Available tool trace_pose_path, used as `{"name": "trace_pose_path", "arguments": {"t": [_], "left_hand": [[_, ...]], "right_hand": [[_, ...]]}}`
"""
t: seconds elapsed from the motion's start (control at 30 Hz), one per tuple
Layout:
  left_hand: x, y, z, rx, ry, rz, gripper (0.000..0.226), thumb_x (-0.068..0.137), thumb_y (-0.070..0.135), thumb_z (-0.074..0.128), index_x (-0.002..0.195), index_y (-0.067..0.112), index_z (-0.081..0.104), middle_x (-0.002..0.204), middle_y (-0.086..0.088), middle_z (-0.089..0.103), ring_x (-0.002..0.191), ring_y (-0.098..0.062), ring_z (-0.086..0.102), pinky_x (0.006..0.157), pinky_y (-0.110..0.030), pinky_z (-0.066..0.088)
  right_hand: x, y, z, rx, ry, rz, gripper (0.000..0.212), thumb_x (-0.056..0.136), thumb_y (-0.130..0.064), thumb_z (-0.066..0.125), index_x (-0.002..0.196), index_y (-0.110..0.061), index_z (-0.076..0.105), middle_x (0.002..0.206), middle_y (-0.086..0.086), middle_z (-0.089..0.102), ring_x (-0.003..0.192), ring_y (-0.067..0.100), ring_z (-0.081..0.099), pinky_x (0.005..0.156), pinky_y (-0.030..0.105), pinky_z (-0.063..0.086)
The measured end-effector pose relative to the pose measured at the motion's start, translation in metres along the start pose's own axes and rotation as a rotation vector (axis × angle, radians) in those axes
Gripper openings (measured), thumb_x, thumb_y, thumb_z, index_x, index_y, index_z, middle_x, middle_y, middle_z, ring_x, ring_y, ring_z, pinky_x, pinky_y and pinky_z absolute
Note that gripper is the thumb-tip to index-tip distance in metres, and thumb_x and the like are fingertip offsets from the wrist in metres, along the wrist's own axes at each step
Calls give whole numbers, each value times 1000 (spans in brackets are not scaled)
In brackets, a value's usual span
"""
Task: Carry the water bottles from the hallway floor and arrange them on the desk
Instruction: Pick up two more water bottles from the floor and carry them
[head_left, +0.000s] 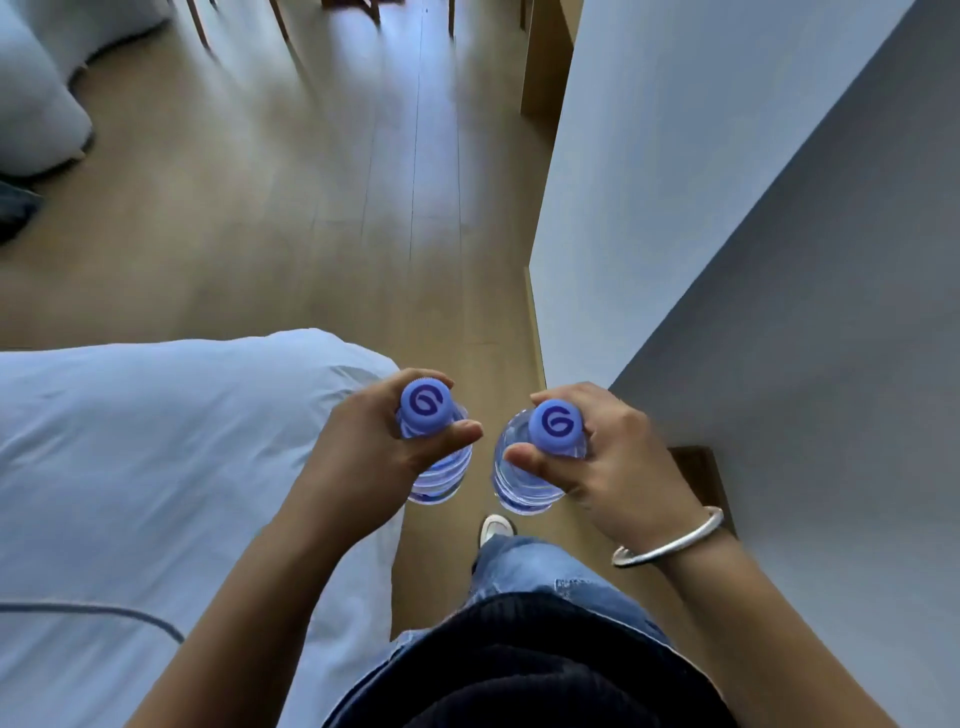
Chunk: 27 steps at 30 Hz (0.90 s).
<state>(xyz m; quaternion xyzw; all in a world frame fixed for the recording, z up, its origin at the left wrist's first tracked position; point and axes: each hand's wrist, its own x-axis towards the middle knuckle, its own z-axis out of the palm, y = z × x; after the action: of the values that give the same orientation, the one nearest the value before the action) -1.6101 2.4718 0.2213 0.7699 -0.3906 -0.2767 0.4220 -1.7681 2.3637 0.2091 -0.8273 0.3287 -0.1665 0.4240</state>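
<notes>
While each hand pinches a bottle by the neck just under its cap, the two bottles hang upright, long axes pointing straight down at the floor. The left hand (384, 441) curls thumb and fingers round the neck of the left bottle (439, 467), whose blue cap (426, 407) faces the camera. The right hand (608, 457), a silver bangle (670, 540) on its wrist, grips the right bottle (519, 483) the same way below its own cap (556, 423). The bottles sit side by side, near each other but apart, level, and in front of the waist; neither hand leads.

Below them show a jeans leg and a white shoe (496, 527) on the wooden floor (311, 208). A white bed (156, 467) lies close on the left, and a grey wall corner (623, 208) stands close on the right, so the bottles pass through the gap between them.

No desk top is plainly in view. Wooden furniture legs (200, 23) show blurred at the far end of the floor, straight ahead; whether they belong to the desk I cannot tell. I judge the carry is under way, and the coming move turns on keeping both bottles vertical and going forward past the corner, with either hand equally placed to set down first.
</notes>
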Motion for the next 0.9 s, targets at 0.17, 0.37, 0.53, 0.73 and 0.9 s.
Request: {"name": "trace_pose_path", "arguments": {"t": [0.17, 0.37, 0.53, 0.73, 0.9], "left_hand": [[92, 9, -7, -2, 74, -15, 52, 51, 56, 63, 93, 25, 64, 84, 14, 65, 84, -1, 59, 68, -5, 43], [190, 10, -24, -58, 75, -77, 41, 50, 51, 66, 85, 30, 63, 81, 14, 66, 71, 5, 58, 65, -3, 41], [294, -1, -48, -102, 17, -105, 44, 46, 51, 69, 83, 27, 64, 69, 17, 66, 65, 4, 56, 69, -11, 46], [435, -8, -93, -11, -63, -10, 28, 62, 39, 78, 82, 28, 63, 69, 17, 64, 66, 1, 54, 70, -19, 47], [539, -1, -131, 27, -105, 46, 25, 65, 33, 78, 83, 29, 62, 75, 14, 65, 69, 2, 55, 67, -10, 45]], "right_hand": [[103, 8, -29, -3, 18, -24, 36, 65, -50, 66, 87, -21, 64, 83, -7, 60, 80, 16, 60, 75, 33, 52], [209, 11, -45, -24, -1, -35, 52, 64, -55, 60, 92, -12, 67, 85, -4, 60, 79, 17, 60, 77, 33, 54], [308, 14, -38, -19, -8, -6, 44, 64, -56, 58, 90, -20, 62, 84, -4, 60, 79, 17, 60, 77, 32, 54], [436, 7, -25, -12, 41, 9, 45, 65, -54, 59, 92, -19, 63, 87, -2, 62, 83, 19, 61, 76, 26, 52], [531, -6, -28, 26, 145, 3, 17, 65, -51, 61, 74, -44, 49, 83, -22, 57, 81, 11, 58, 76, 14, 46]]}}
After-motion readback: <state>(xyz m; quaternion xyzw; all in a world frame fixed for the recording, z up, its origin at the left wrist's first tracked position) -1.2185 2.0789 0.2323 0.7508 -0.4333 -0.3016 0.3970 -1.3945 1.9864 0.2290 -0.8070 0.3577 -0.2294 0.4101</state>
